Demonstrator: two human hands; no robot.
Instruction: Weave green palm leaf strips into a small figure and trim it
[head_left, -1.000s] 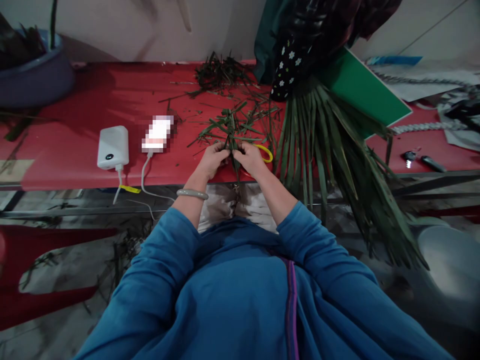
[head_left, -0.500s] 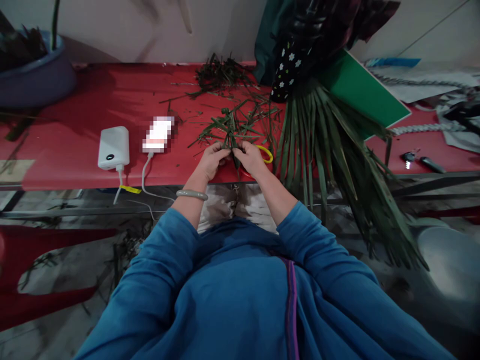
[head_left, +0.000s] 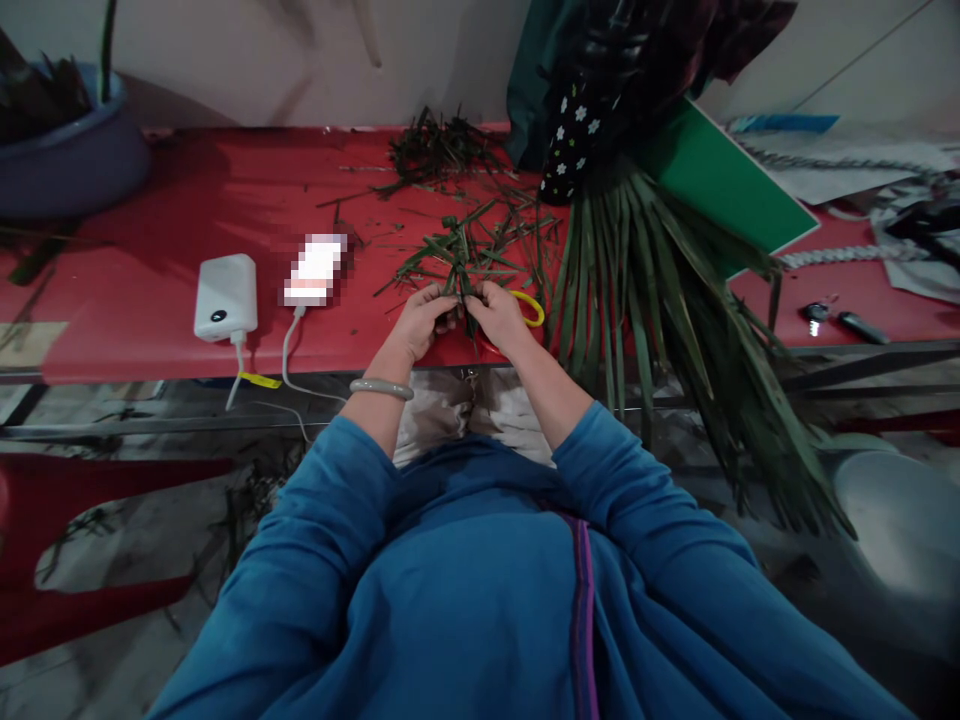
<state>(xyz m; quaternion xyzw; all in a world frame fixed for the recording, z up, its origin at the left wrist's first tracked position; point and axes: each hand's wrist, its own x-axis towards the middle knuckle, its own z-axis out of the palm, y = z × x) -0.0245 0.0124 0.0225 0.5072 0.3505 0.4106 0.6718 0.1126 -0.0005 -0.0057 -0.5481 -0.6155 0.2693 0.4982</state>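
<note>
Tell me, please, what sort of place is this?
It looks like an improvised handwork spot, perhaps a small workshop: leaf scraps litter a red tabletop, and a large palm-like frond hangs over its edge.

No legible text, mark [head_left: 218,316] on white power bank [head_left: 229,280] unreadable

The small green leaf piece [head_left: 460,274], made of narrow, dark strips, was pinched between the fingertips of the left hand [head_left: 421,318] and the right hand [head_left: 498,310], close above the near edge of the red tabletop [head_left: 247,190]. Its strips pointed away from the person beyond the fingers, while darker ends hung below them toward the table edge. The part between the fingertips was mostly hidden, and its finer make was too small to tell.
</note>
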